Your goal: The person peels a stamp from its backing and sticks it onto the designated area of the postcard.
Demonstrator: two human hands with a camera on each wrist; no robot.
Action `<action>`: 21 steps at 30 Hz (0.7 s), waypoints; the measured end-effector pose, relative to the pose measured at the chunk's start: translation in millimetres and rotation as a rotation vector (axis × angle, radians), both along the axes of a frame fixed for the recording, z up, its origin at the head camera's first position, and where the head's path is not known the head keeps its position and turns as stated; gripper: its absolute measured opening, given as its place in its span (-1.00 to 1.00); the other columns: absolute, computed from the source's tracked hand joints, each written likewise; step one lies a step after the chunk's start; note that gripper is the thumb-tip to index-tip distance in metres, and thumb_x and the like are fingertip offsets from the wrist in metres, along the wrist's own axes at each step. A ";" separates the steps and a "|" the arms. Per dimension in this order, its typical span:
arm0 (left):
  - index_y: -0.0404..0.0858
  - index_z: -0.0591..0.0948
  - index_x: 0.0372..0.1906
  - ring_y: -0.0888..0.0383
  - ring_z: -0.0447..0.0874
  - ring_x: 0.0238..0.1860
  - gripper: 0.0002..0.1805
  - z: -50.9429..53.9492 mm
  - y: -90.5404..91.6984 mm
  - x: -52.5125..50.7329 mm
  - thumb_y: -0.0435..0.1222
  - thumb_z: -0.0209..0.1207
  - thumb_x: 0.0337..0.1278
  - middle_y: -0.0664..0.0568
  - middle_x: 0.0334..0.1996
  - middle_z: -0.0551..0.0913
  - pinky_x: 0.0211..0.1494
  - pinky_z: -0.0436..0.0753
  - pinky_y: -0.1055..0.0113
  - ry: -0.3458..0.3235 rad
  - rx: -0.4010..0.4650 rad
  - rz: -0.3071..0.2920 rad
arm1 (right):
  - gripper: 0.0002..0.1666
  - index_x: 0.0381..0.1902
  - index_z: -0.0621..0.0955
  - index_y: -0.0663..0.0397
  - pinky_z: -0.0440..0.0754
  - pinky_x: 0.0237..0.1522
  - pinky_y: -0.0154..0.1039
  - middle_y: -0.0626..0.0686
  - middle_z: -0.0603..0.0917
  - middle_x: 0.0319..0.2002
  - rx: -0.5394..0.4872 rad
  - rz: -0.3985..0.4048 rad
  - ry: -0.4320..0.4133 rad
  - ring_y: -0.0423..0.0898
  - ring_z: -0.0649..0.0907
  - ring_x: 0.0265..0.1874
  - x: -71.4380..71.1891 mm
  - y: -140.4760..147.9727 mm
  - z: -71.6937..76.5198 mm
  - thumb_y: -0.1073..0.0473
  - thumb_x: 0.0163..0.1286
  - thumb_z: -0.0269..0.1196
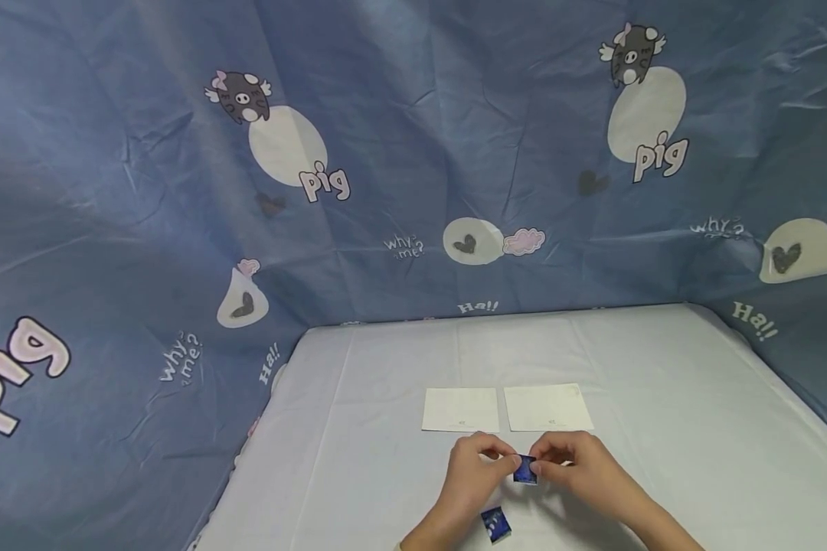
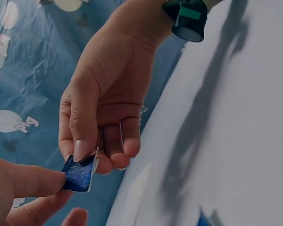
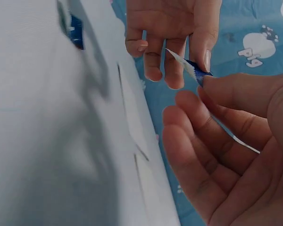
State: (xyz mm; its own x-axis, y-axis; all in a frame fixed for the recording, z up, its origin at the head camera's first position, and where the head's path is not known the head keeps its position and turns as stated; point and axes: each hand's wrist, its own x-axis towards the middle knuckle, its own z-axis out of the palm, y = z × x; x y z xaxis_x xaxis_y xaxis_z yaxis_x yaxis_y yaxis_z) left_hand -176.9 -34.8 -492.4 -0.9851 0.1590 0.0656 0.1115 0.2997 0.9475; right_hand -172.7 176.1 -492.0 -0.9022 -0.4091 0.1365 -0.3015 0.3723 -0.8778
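Note:
Between both hands, above the white table, is a small square blue packet (image 1: 525, 471) with a pale underside. My left hand (image 1: 472, 471) pinches its left edge between thumb and forefinger, the other fingers loosely bent. On the opposite edge, my right hand (image 1: 586, 467) pinches with thumb and forefinger. The left wrist view shows the packet's (image 2: 79, 176) dark blue face under the thumb. Seen nearly edge-on in the right wrist view, the packet (image 3: 199, 74) has a serrated edge. A second blue packet (image 1: 496, 525) lies on the table below the hands, near my left forearm.
Two white cards (image 1: 460, 409) (image 1: 549, 407) lie side by side on the white-covered table (image 1: 365, 459), just beyond the hands. A blue curtain (image 1: 400, 153) with pig prints hangs behind the table and along its left and right sides.

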 end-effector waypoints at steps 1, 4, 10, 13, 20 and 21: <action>-0.06 0.79 -0.48 0.20 0.53 -0.25 -0.93 2.0 -0.1 -0.3 -0.32 0.44 -0.07 0.25 -0.47 0.63 -0.10 0.37 0.25 -0.002 0.018 0.000 | -0.97 -0.27 0.72 -0.13 0.67 -0.29 -0.23 -0.11 0.74 -0.38 -0.024 0.007 -0.015 -0.12 0.72 -0.36 -1.4 0.2 2.6 0.16 0.37 0.36; -0.12 0.79 -0.43 0.22 0.55 -0.28 -0.98 7.1 -0.8 -2.2 -0.31 0.42 0.01 0.22 -0.47 0.66 -0.13 0.38 0.23 -0.009 0.061 0.001 | -0.93 -0.22 0.72 -0.01 0.72 -0.28 -0.17 0.00 0.75 -0.37 -0.105 0.028 -0.069 -0.04 0.72 -0.35 -6.3 0.4 7.6 0.16 0.39 0.35; -0.24 0.77 -0.36 0.19 0.59 -0.32 -0.93 2.8 -1.2 -5.4 -0.32 0.40 0.07 0.14 -0.44 0.69 -0.26 0.49 0.30 -0.012 0.167 0.035 | -0.77 -0.13 0.70 0.22 0.74 -0.24 -0.01 0.14 0.73 -0.35 -0.254 0.003 -0.171 -0.03 0.72 -0.37 -13.8 -6.0 4.5 0.15 0.39 0.35; -0.22 0.77 -0.36 0.19 0.62 -0.38 -0.98 -3.3 0.3 -4.9 -0.34 0.38 0.09 0.12 -0.43 0.70 -0.32 0.53 0.36 -0.033 0.209 0.032 | -0.73 -0.11 0.70 0.25 0.74 -0.19 -0.02 0.15 0.74 -0.28 -0.302 -0.049 -0.244 -0.04 0.72 -0.33 -12.2 -8.1 -1.0 0.14 0.38 0.36; -0.19 0.76 -0.33 0.19 0.64 -0.47 -0.98 -11.7 3.2 -6.8 -0.35 0.37 0.12 0.05 -0.47 0.71 -0.36 0.62 0.38 0.032 0.271 0.058 | -0.66 -0.03 0.67 0.38 0.73 -0.14 -0.02 0.22 0.75 -0.15 -0.407 -0.053 -0.282 0.01 0.74 -0.26 -12.0 -9.1 -7.3 0.17 0.43 0.30; -0.19 0.76 -0.33 0.20 0.64 -0.48 -0.97 -13.0 3.7 -7.0 -0.34 0.38 0.12 0.05 -0.47 0.72 -0.37 0.64 0.36 0.043 0.278 0.062 | -0.65 -0.01 0.66 0.40 0.73 -0.14 -0.02 0.22 0.75 -0.16 -0.414 -0.049 -0.280 0.01 0.74 -0.25 -12.0 -9.0 -7.9 0.18 0.44 0.29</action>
